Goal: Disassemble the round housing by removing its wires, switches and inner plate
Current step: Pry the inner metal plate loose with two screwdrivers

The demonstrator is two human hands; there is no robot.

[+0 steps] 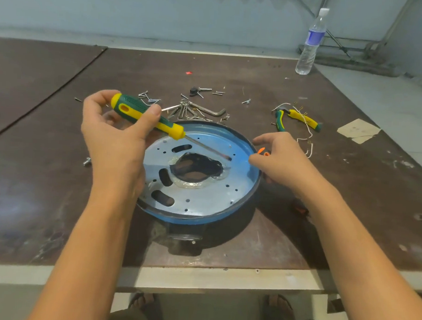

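round housing [229,216] sits open side up in the middle of the brown table [59,177], near the front edge, inner plate [203,195] still in it. left hand [114,141] grips a green and yellow screwdriver [146,114], with the tip down near the right rim. right hand [282,160] has its fingers curled at that rim by a small orange piece [263,151]; can't tell if it's pinching it. pliers [301,117], white wires [307,140], hex keys [207,111] and loose screws [147,96] lie behind.

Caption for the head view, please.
Left hand holds a screwdriver over the round housing; right hand is at its rim.
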